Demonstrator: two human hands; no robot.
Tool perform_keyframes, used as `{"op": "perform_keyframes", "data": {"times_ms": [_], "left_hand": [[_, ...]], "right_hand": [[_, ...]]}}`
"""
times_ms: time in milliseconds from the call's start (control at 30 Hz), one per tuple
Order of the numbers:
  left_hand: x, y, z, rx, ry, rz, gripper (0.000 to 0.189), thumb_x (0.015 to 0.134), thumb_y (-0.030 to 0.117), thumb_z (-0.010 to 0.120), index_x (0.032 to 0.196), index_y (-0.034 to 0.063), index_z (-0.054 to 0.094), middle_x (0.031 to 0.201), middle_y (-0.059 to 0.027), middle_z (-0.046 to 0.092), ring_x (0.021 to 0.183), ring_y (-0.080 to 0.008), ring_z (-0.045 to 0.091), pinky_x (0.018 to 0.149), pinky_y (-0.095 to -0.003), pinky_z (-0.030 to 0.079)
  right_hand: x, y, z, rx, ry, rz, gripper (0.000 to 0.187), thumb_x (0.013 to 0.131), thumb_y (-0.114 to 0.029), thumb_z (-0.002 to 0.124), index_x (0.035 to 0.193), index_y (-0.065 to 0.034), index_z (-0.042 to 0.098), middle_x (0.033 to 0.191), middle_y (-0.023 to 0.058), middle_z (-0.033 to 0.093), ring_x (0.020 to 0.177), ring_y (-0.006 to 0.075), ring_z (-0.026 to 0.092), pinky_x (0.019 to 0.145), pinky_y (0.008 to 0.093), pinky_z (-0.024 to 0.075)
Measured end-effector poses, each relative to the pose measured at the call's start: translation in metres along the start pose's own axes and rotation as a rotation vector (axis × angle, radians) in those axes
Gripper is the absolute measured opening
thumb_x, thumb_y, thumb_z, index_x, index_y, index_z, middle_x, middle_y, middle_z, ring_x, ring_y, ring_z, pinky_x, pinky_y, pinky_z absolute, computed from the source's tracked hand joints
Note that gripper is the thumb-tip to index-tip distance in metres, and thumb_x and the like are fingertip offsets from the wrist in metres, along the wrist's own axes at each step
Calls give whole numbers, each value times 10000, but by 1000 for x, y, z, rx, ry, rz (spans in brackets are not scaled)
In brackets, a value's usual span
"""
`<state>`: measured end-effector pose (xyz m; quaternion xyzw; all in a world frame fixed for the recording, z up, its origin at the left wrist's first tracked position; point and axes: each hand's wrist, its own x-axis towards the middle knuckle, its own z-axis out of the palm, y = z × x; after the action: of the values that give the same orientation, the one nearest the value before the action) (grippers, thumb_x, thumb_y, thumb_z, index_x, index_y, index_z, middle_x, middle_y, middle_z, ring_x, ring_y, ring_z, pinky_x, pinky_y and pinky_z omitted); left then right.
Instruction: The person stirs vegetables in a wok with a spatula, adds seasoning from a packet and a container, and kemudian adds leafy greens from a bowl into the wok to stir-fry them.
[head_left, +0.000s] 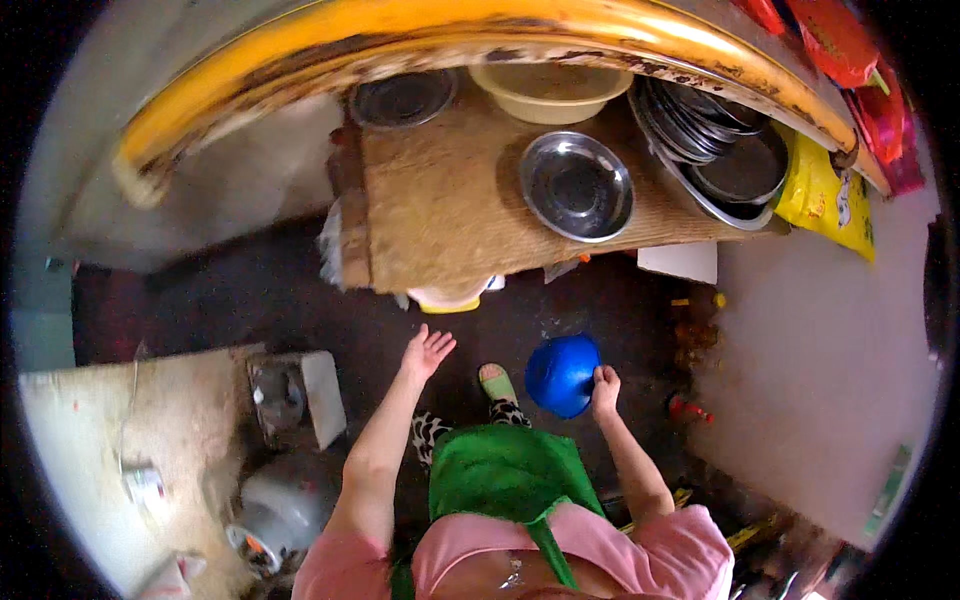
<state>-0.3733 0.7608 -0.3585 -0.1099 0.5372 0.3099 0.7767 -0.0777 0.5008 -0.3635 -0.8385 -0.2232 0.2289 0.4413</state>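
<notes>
My right hand (606, 391) grips the rim of a blue plastic basin (562, 375), which is tilted on its side above the dark floor. My left hand (429, 355) is held out in the air, palm showing and fingers apart, with nothing in it. Just beyond it, under the front edge of the table (442, 225), a pale pink and yellow object (450, 296) sticks out; its kind is hard to tell. On the brown tabletop stands a shiny stainless steel bowl (577, 186).
A cream plastic basin (559, 105), a metal dish (403, 97) and stacked metal plates (694, 127) line the table's back. A yellow bag (825, 199) hangs at its right end. Overhead curves a worn yellow bar (450, 26). A grey gas cylinder (277, 502) stands lower left.
</notes>
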Motion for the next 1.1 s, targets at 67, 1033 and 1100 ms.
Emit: {"op": "perform_keyframes", "data": {"times_ms": [67,1033,1100], "left_hand": [[43,7,27,20,-27,1,395,919,251,457,1194,-17,365,1301,-168,340,1211,-353,353,979,-531,366],[74,66,219,877,-620,501,457,887,373,434,1259,110,438,1238,-90,497,1099,-285,498,914,-440,433],[88,78,226,971,-671,553,457,885,379,436,1254,109,442,1234,-97,498,1083,-281,506,907,-444,434]], "right_hand": [[-15,-53,2,194,13,348,237,881,-117,495,656,-79,430,628,-52,350,611,58,319,553,246,279],[-92,-62,176,773,134,418,187,914,-170,465,968,-20,563,838,-7,549,778,86,481,729,234,393],[-69,-90,166,1059,122,471,164,902,-145,479,966,-27,572,861,11,580,787,103,512,734,254,421]]}}
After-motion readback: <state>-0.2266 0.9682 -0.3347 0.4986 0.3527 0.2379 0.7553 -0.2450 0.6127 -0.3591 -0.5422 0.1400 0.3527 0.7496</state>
